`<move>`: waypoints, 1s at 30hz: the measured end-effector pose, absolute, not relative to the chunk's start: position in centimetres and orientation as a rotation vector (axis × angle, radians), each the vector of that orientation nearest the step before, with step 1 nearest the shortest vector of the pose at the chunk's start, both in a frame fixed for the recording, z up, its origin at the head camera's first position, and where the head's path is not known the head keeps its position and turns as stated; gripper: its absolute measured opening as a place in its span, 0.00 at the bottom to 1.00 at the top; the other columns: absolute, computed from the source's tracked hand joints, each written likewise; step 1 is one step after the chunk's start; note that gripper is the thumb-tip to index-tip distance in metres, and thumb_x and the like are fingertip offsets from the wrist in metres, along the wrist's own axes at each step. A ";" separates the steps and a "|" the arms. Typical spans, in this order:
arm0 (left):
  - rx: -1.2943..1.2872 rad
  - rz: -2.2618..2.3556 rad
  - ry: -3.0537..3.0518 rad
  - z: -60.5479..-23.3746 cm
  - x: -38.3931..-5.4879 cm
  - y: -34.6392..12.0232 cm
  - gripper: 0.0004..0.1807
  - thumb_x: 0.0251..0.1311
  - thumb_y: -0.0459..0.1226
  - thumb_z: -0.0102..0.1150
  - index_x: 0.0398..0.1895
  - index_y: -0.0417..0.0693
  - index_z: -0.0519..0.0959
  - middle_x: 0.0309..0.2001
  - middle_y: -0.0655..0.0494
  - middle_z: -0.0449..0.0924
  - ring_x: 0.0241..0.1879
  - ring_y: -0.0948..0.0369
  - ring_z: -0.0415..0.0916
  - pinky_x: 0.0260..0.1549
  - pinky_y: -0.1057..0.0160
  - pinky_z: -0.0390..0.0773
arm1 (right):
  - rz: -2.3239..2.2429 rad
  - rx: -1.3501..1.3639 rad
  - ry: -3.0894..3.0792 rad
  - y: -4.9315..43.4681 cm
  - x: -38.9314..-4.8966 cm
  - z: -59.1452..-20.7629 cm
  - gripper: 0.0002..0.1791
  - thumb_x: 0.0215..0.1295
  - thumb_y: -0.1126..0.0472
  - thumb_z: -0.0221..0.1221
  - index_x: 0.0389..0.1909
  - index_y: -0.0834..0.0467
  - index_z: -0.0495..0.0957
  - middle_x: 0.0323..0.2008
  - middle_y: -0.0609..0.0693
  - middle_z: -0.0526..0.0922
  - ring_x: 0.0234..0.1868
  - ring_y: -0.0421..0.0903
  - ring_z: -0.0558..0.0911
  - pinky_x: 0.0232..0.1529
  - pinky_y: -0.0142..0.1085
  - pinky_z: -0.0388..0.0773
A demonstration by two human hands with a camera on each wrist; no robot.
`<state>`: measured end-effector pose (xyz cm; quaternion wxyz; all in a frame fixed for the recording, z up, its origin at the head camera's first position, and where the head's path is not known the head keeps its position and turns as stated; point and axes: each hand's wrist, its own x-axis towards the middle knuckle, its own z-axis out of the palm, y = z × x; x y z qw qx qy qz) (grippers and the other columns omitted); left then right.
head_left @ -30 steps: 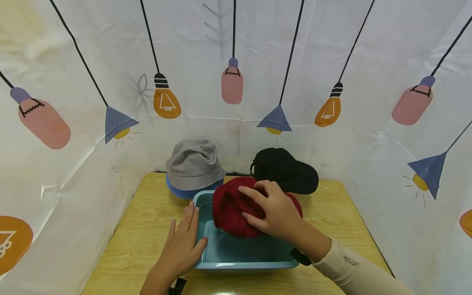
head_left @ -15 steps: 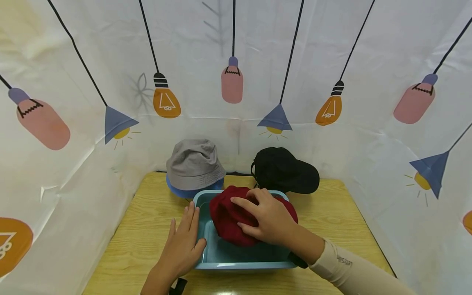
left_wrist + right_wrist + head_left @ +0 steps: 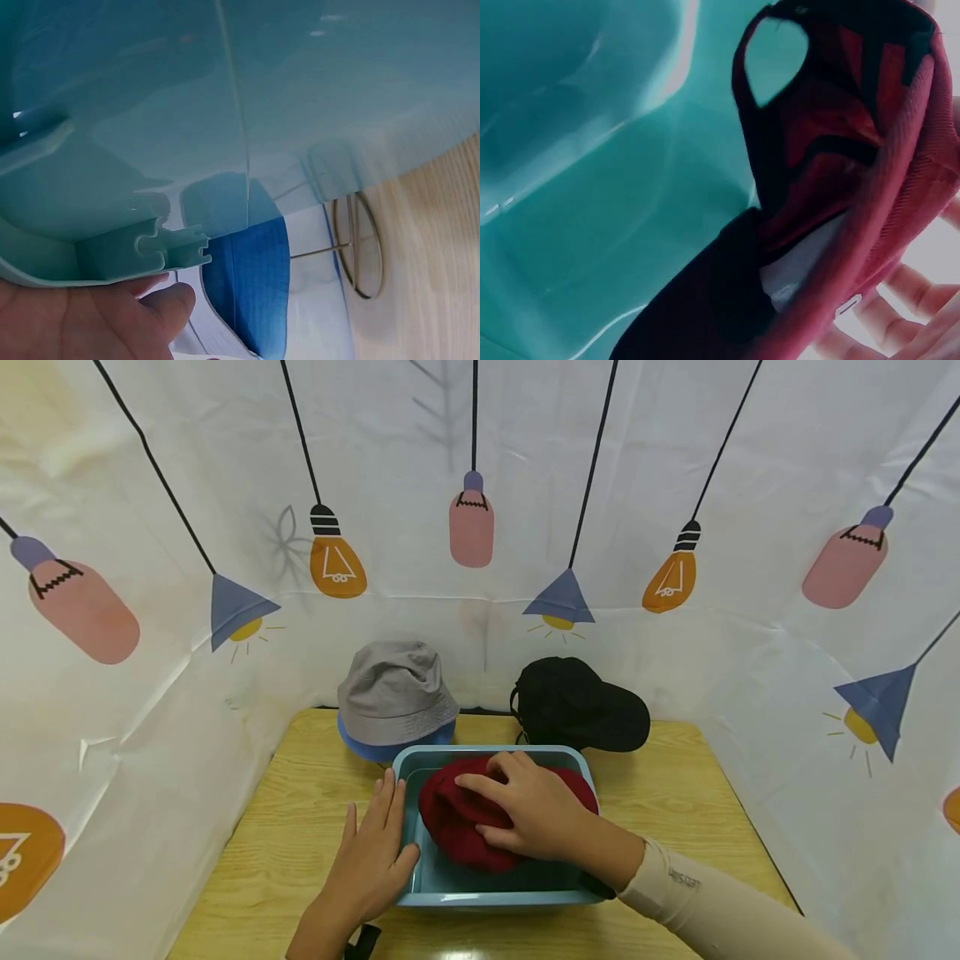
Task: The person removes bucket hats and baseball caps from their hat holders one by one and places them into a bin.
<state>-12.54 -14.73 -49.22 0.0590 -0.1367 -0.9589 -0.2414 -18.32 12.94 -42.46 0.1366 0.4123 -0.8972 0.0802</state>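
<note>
My right hand [image 3: 536, 810] grips a dark red baseball cap [image 3: 465, 839] by its crown, with thumb and fingers spread over the cloth. The cap is inside a teal plastic basin [image 3: 498, 900], below the level of its far rim. From the right wrist view, the cap's lining and the opening above its back strap [image 3: 754, 127] face the camera, over the basin's smooth floor [image 3: 615, 247]. My left hand [image 3: 367, 852] lies with straight fingers along the basin's left wall. In the left wrist view, part of the left hand [image 3: 105, 322] shows at the basin's rim [image 3: 67, 283].
Behind the basin, a grey bucket hat [image 3: 397, 693] sits over a blue hat [image 3: 375, 752]. A black cap [image 3: 577, 706] stands at the back right. A wire ring stand [image 3: 356, 247] shows beside blue cloth. The wooden table [image 3: 675, 827] meets a white patterned backdrop [image 3: 420, 485].
My right hand has lowered the red cap into the basin, moving down and slightly left. The left hand has stayed at the basin's left side.
</note>
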 end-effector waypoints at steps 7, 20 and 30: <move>-0.413 -0.728 -2.899 -49.2 -12.6 -14.8 0.44 0.69 0.43 0.54 0.84 0.42 0.49 0.85 0.50 0.38 0.84 0.48 0.39 0.72 0.26 0.40 | 0.192 1.252 -2.641 12.3 -19.2 -42.8 0.34 0.65 0.37 0.63 0.73 0.34 0.69 0.53 0.47 0.79 0.48 0.42 0.76 0.40 0.35 0.83; -0.408 -0.732 -2.911 -49.3 -12.6 -14.8 0.44 0.69 0.44 0.54 0.84 0.43 0.49 0.86 0.50 0.36 0.84 0.49 0.38 0.72 0.26 0.41 | 0.043 1.355 -2.730 11.6 -20.6 -45.3 0.39 0.66 0.33 0.61 0.77 0.32 0.61 0.48 0.45 0.73 0.41 0.41 0.70 0.34 0.32 0.76; -0.405 -0.754 -2.893 -49.3 -12.6 -14.8 0.43 0.68 0.44 0.53 0.84 0.42 0.51 0.85 0.49 0.38 0.84 0.47 0.39 0.72 0.26 0.41 | 0.007 1.360 -2.789 11.5 -20.8 -45.9 0.42 0.64 0.32 0.62 0.77 0.31 0.59 0.47 0.45 0.72 0.40 0.41 0.69 0.32 0.32 0.73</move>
